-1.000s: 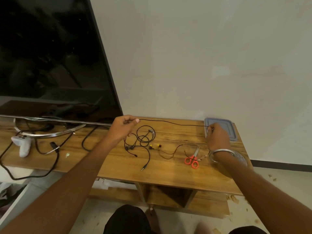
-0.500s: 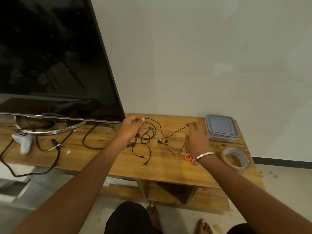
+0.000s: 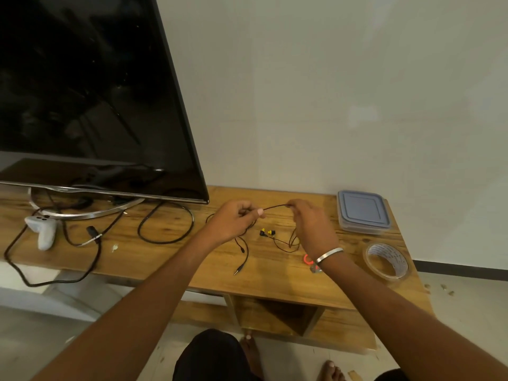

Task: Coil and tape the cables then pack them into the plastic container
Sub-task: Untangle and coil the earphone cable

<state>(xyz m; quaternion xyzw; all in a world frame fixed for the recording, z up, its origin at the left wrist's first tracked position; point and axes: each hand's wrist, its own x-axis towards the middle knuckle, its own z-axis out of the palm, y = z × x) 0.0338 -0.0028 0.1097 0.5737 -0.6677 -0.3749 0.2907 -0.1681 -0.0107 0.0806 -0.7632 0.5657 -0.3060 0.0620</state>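
A thin black earphone cable (image 3: 275,206) stretches in a short arc between my two hands above the wooden table (image 3: 170,259). My left hand (image 3: 233,221) pinches one part of it, and my right hand (image 3: 310,226) pinches it a little to the right. Loose loops hang down to the table, ending in a jack plug (image 3: 238,269) and yellow-and-black earbuds (image 3: 267,232). A plastic container (image 3: 362,211) with a blue lid on stands at the back right. A clear tape roll (image 3: 387,260) lies near the right edge.
Red-handled scissors (image 3: 309,260) lie mostly hidden under my right wrist. A large TV (image 3: 82,92) on a curved metal stand fills the left. Thick black cables (image 3: 165,224) and a white game controller (image 3: 42,229) lie below it. My bare feet show below the table.
My right hand has moved left from the container toward my left hand. The cable span between them went from a long taut line to a short arc.
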